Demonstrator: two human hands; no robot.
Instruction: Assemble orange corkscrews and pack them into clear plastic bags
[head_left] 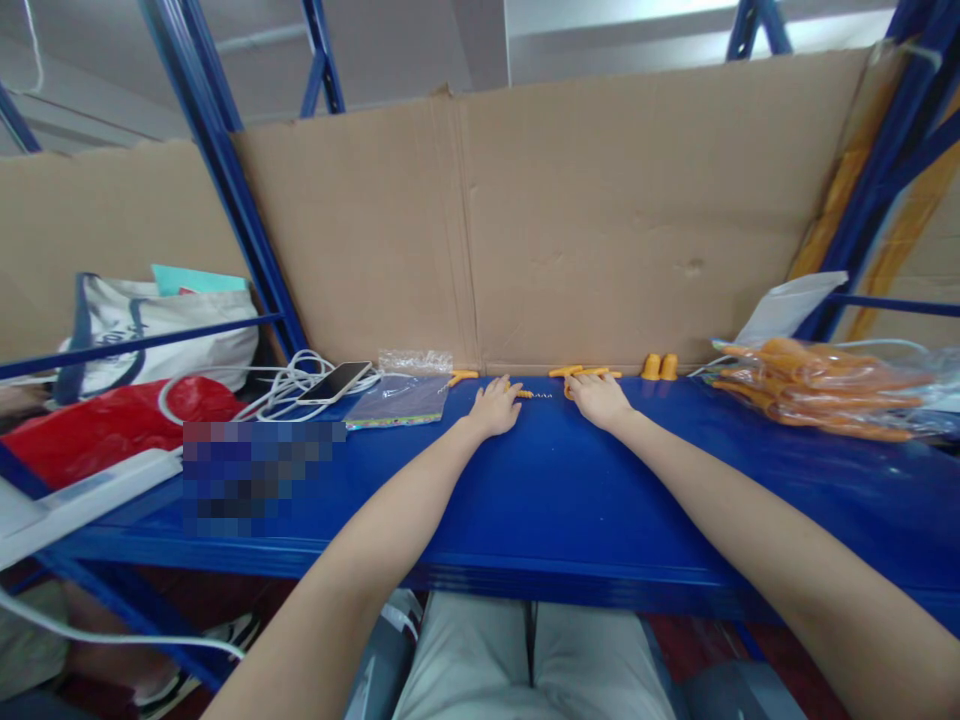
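Observation:
My left hand (pixel 495 406) lies low on the blue tabletop with its fingers stretched out and apart. Just right of its fingers is a small ridged orange piece (pixel 525 394); I cannot tell whether they touch. A row of tiny light-coloured, spring-like bits (pixel 542 396) lies between my hands. My right hand (pixel 600 402) is open, fingers extended over or against slim orange plastic pieces (pixel 564 371) at the cardboard's foot. Its fingers partly hide these pieces. Another forked orange piece (pixel 463 375) rests beyond my left hand.
Two orange caps (pixel 652 367) stand at the back right, near a clear bag of orange parts (pixel 817 390). Leftward lie a clear plastic pouch (pixel 401 400), a phone (pixel 336 383), white cables (pixel 289 385) and a red bag (pixel 127 425). A cardboard panel (pixel 600 220) closes the back.

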